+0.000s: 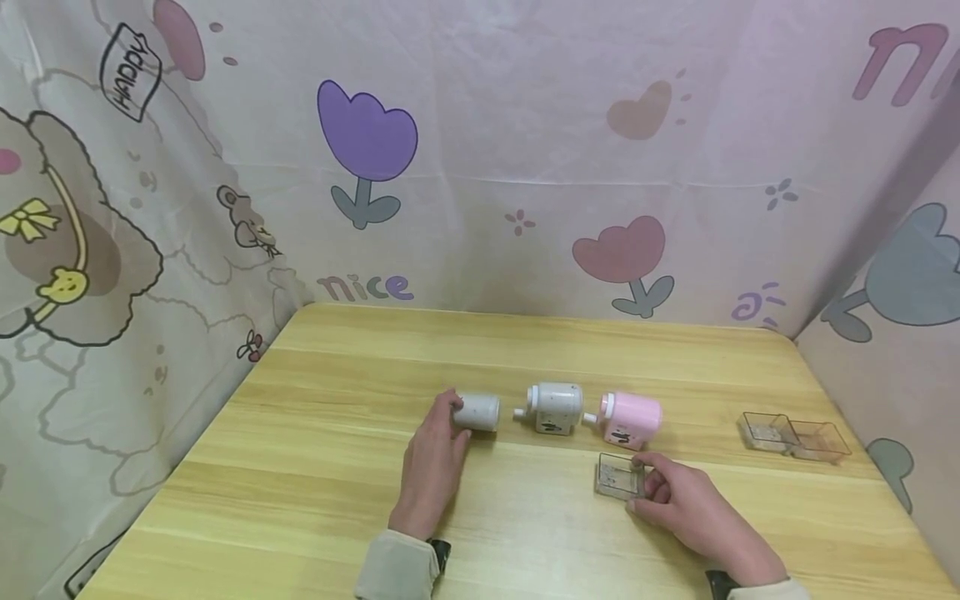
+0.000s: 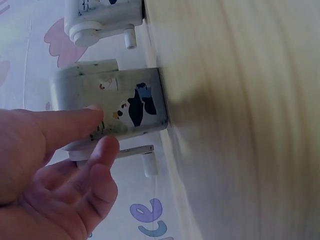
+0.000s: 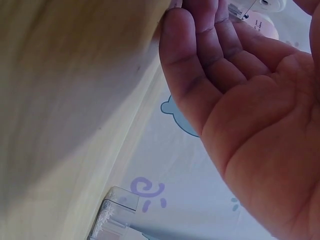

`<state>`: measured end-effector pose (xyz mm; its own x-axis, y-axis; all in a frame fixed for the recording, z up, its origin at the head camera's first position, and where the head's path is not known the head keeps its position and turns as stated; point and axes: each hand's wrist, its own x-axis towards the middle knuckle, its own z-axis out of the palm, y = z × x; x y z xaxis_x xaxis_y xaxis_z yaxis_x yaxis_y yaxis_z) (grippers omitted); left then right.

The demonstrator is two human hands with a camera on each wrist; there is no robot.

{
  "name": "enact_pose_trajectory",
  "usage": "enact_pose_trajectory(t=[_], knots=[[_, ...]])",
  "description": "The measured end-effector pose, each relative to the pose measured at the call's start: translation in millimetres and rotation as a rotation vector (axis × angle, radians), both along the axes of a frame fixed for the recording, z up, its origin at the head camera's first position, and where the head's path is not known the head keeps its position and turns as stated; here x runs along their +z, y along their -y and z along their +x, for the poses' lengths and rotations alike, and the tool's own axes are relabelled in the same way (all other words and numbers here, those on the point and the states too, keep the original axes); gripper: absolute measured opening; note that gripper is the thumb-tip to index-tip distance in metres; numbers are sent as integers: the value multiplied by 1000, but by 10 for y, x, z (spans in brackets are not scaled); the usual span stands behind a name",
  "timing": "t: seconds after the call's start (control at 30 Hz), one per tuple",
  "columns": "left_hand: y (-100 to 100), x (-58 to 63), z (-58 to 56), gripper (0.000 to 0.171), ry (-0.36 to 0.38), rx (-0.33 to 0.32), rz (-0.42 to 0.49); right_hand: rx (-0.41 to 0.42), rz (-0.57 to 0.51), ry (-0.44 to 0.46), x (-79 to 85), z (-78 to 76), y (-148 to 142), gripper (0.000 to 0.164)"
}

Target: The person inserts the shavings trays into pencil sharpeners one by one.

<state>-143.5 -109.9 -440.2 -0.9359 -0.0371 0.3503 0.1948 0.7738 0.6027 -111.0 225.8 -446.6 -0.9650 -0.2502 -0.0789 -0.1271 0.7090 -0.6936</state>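
Observation:
My left hand (image 1: 431, 462) grips a grey hand-crank pencil sharpener (image 1: 480, 412) between thumb and fingers. In the left wrist view this sharpener (image 2: 142, 107) shows a dark animal picture on its side and its crank below. To its right stands a second grey sharpener (image 1: 558, 408), then a pink sharpener (image 1: 636, 418), both with cranks towards the left. In front of the pink one, my right hand (image 1: 686, 504) pinches the right end of a small clear shavings drawer (image 1: 617, 478). That drawer is mostly hidden in the right wrist view behind the fingers (image 3: 215, 55).
Two more transparent drawers, one clear (image 1: 765, 433) and one pinkish (image 1: 821, 442), lie side by side near the right edge of the wood-grain table (image 1: 315, 500). A printed cloth (image 1: 487, 125) hangs behind the table and at both sides.

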Motion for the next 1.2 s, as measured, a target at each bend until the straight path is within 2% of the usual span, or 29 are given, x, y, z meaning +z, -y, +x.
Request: enact_pose_trajectory(t=[0.2,0.37,0.67,1.2], knots=[[30,-32,4,57,-12,-39,71,-3,-4,3,-9,1,-2,62],[49,-45,10,50,-16,-95,94,-5,-6,0,-18,0,-8,63],[74,9,40,49,62,-165,132,15,-6,-7,-31,5,-23,65],[47,58,91,51,157,-317,119,22,-7,-19,-33,6,-24,64]])
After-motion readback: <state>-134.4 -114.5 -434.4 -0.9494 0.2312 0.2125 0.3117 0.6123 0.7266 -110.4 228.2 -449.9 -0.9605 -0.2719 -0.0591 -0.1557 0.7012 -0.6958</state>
